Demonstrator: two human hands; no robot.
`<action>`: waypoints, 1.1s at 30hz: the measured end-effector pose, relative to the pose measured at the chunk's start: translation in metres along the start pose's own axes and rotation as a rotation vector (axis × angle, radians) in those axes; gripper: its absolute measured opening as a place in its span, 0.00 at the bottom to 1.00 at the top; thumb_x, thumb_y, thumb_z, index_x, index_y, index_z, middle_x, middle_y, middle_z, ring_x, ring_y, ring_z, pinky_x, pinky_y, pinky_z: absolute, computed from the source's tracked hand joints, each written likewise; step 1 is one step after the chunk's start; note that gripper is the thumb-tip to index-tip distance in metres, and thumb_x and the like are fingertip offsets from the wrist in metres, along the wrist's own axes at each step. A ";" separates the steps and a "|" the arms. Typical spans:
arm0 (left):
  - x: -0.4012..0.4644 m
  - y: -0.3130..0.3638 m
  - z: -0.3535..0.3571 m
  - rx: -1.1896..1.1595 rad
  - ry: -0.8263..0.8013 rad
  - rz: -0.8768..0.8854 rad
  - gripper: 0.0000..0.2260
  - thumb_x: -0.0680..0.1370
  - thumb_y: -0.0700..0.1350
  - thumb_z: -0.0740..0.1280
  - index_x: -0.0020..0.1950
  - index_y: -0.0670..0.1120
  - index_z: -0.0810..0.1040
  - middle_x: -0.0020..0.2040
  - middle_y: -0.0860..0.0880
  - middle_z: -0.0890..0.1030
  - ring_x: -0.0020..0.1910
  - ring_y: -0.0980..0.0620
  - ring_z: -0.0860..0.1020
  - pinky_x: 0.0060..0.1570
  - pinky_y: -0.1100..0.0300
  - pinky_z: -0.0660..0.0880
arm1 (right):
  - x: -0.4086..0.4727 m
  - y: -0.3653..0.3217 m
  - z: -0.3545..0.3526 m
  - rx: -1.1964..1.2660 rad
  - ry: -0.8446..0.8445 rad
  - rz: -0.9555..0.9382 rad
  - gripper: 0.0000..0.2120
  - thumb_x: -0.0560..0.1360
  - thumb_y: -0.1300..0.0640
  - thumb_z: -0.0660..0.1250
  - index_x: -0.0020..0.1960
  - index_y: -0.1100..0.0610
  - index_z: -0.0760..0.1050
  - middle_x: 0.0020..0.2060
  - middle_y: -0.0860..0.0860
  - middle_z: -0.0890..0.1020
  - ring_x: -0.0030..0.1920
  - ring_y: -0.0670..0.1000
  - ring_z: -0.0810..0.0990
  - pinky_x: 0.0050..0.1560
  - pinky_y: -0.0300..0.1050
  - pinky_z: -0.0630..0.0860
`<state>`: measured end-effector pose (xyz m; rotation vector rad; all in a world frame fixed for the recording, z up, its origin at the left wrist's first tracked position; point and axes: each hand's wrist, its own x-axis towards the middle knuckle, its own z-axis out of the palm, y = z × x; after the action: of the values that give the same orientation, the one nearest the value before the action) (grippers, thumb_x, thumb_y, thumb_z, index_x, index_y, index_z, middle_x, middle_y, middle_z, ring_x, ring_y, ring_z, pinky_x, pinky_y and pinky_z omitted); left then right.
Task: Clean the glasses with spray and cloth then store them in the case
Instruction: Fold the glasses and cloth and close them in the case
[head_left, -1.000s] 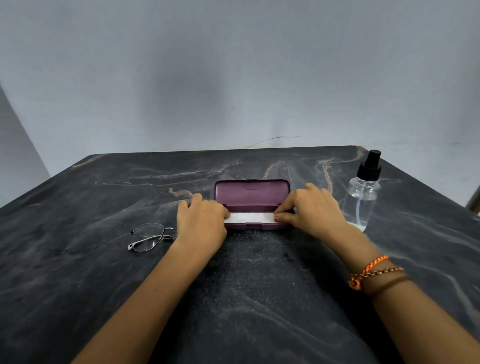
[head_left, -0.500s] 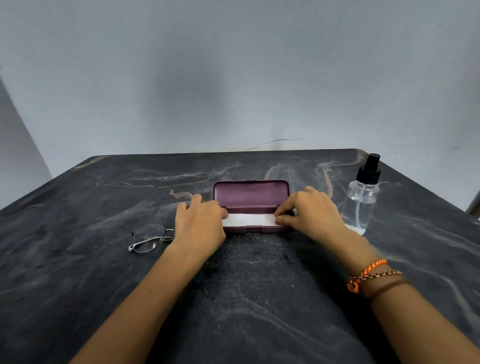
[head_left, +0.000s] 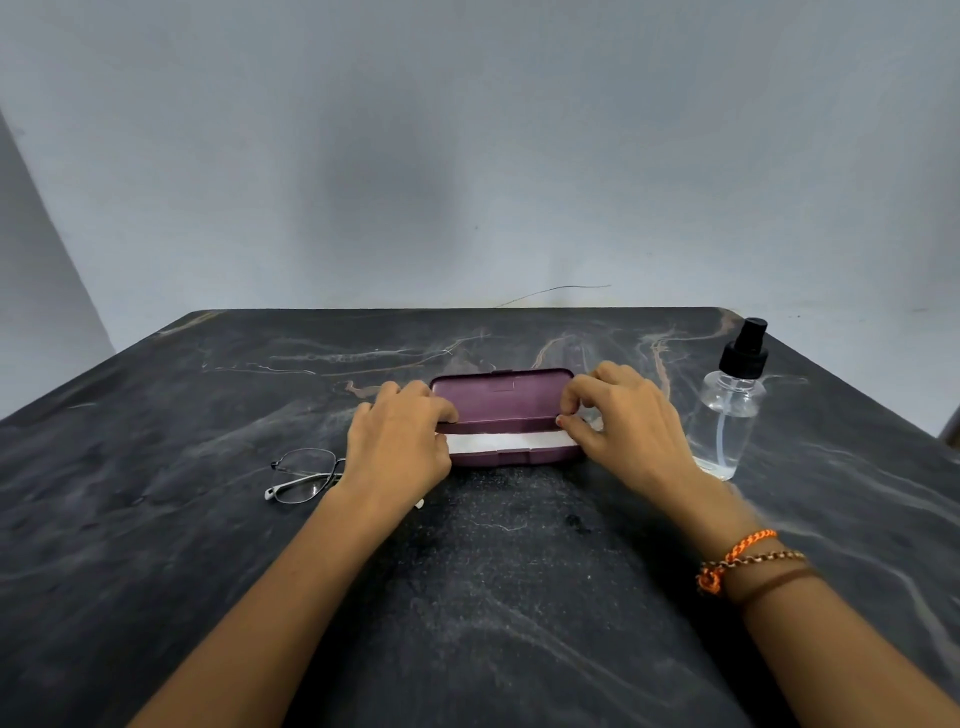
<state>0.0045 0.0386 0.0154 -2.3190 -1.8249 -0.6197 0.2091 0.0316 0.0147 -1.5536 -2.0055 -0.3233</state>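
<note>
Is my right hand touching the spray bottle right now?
Apart. In the head view a strip of dark table shows between the right hand, which pinches the white cloth at the case, and the spray bottle.

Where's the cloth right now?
In the head view, the cloth lies in the open case, mid-table, its right end pinched by the right hand.

table (head_left: 156, 545): dark marble | on it: case (head_left: 498, 402), glasses (head_left: 304, 475), spray bottle (head_left: 730, 410)

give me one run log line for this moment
case open | cloth inside | right hand pinching cloth end | left hand on case | glasses on table | spray bottle untouched
</note>
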 end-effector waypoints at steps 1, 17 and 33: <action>0.000 0.000 0.000 -0.021 -0.006 -0.008 0.14 0.76 0.43 0.62 0.60 0.54 0.75 0.58 0.52 0.75 0.59 0.49 0.69 0.54 0.54 0.68 | 0.000 0.000 0.000 0.006 0.009 0.001 0.04 0.72 0.56 0.67 0.45 0.55 0.76 0.39 0.48 0.72 0.44 0.51 0.73 0.39 0.42 0.65; -0.005 -0.004 -0.003 -0.279 0.279 -0.020 0.10 0.77 0.42 0.61 0.55 0.49 0.78 0.48 0.49 0.80 0.47 0.48 0.77 0.41 0.54 0.73 | -0.011 -0.017 0.002 0.179 0.224 0.003 0.07 0.71 0.60 0.68 0.49 0.57 0.79 0.39 0.54 0.78 0.40 0.52 0.74 0.39 0.44 0.69; -0.043 -0.098 -0.020 -0.286 0.191 -0.628 0.19 0.77 0.54 0.62 0.41 0.39 0.80 0.43 0.35 0.80 0.47 0.35 0.76 0.43 0.50 0.71 | -0.025 -0.098 0.026 0.578 0.005 0.077 0.08 0.74 0.57 0.64 0.47 0.57 0.81 0.26 0.41 0.76 0.29 0.41 0.76 0.37 0.37 0.74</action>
<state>-0.1012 0.0184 0.0018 -1.7033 -2.4975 -1.1981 0.1129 -0.0043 -0.0054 -1.2460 -1.8089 0.2661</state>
